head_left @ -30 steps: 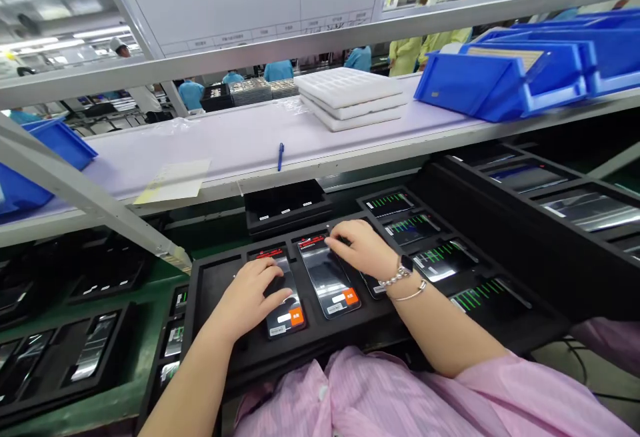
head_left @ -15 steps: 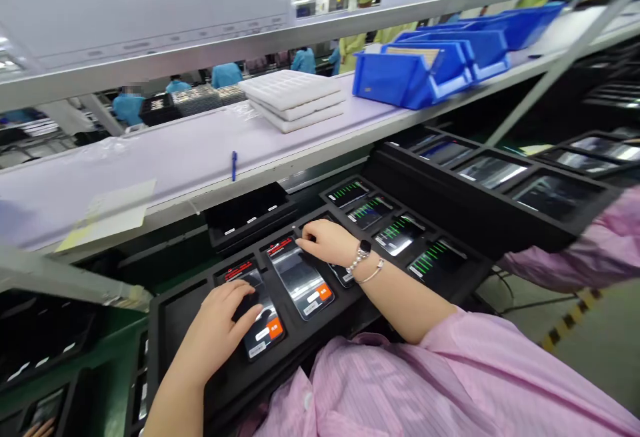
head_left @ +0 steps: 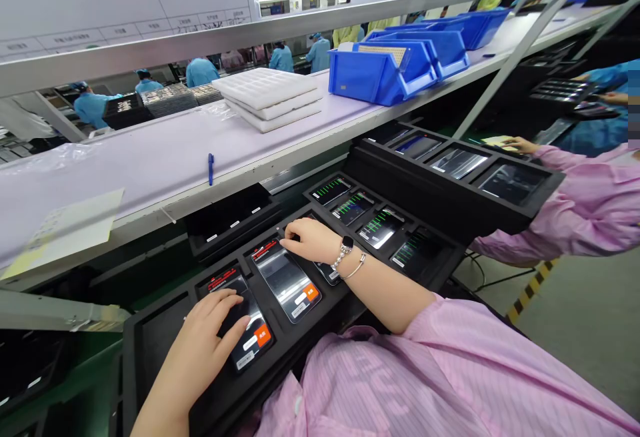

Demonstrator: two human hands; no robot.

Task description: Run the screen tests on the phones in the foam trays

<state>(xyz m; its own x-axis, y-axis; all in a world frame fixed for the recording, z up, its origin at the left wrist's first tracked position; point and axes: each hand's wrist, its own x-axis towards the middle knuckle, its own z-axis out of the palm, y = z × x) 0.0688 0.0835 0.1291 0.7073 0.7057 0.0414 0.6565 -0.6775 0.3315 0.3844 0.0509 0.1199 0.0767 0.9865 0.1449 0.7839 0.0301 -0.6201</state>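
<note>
In front of me lies a black foam tray (head_left: 157,320) with phones in its slots. My left hand (head_left: 213,320) rests with fingers spread over a phone (head_left: 245,357) that shows red text and an orange box. Beside it, a second phone (head_left: 285,283) has a similar screen. My right hand (head_left: 315,242) is bent at the wrist with curled fingers above a third phone (head_left: 327,273), mostly covered by the hand. What those fingertips touch is hidden. Several phones with green bars, such as this phone (head_left: 381,227), fill the tray's far right slots.
A raised black tray (head_left: 450,187) holds more phones at right, near a co-worker's pink sleeve (head_left: 575,190). Behind is another black tray (head_left: 233,223). The shelf (head_left: 165,157) carries a blue pen (head_left: 211,169), white foam sheets (head_left: 270,100) and blue bins (head_left: 365,77).
The view has shifted, so the tray and shelf appear further left, and more of the co-worker at right shows. Both my hands keep nearly the same places over the phones.
</note>
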